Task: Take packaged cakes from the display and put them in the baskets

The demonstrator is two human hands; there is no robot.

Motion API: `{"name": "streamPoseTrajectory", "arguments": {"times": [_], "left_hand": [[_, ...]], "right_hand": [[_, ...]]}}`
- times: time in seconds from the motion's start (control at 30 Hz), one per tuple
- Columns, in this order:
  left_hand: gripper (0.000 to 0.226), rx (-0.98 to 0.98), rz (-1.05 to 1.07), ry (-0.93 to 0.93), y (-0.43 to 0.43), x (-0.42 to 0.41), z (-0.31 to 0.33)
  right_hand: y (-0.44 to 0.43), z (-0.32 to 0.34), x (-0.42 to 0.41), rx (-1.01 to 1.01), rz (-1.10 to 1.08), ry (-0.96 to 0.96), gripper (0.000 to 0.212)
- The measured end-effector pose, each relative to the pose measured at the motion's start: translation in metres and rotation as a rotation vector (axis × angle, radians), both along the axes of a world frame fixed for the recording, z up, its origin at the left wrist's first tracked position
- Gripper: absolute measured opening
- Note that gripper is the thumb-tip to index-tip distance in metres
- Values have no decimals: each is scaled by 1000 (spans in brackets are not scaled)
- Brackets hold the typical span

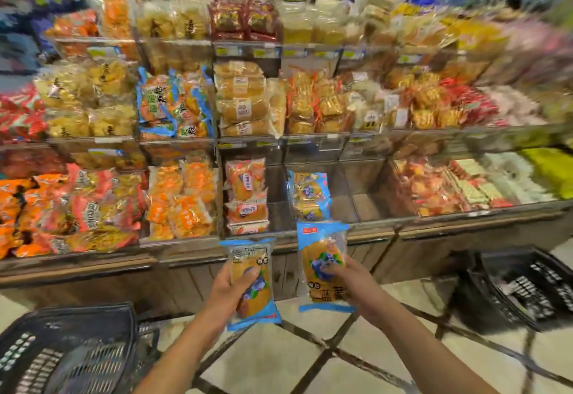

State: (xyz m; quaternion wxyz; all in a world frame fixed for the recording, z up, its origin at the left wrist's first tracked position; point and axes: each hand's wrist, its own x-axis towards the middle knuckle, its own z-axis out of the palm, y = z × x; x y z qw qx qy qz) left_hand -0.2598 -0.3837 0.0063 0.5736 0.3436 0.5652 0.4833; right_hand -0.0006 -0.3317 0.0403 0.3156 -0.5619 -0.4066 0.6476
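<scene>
Crowded snack shelves (248, 141) behind, the left hand (231, 290) grips one blue-edged clear-wrapped cake (252, 297) and the right hand (355, 283) a second blue-edged cake (321, 257), both taken off the display, neither yet in the left black plastic basket (77, 325) or the right black plastic basket (527, 269).

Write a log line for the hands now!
left hand holds blueberry cake pack | right hand holds second pack | packs not yet in left basket or right basket

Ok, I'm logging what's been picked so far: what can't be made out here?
Head view:
- Left basket: cut off at the bottom-left corner, contents blurred.
- Right basket: cut off by the right edge, contents blurred.
- Price labels: too small, blurred.
- Print on blueberry cake packets: partly covered by left hand and right hand.
</scene>
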Motion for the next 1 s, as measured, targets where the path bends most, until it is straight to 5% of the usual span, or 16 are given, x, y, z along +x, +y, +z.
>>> {"name": "streamPoseTrajectory", "arguments": {"times": [0.2,0.43,0.5,0.67,0.83,1.0], "left_hand": [[42,-24,4,-16,72,18,-13],[113,-46,20,-39,167,5,-29],[108,-44,27,-46,192,2,-31],[87,-57,24,-9,241,0,-34],[107,-105,89,0,266,-4,-46],[78,-124,144,17,279,11,-47]], "right_hand": [[97,-8,57,96,29,-264,22],[240,-4,54,390,329,-794,21],[273,-9,44,448,483,-922,20],[331,-56,20,455,709,-1098,55],[363,-117,10,372,855,-1178,53],[381,-162,7,453,931,-1190,57]]}}
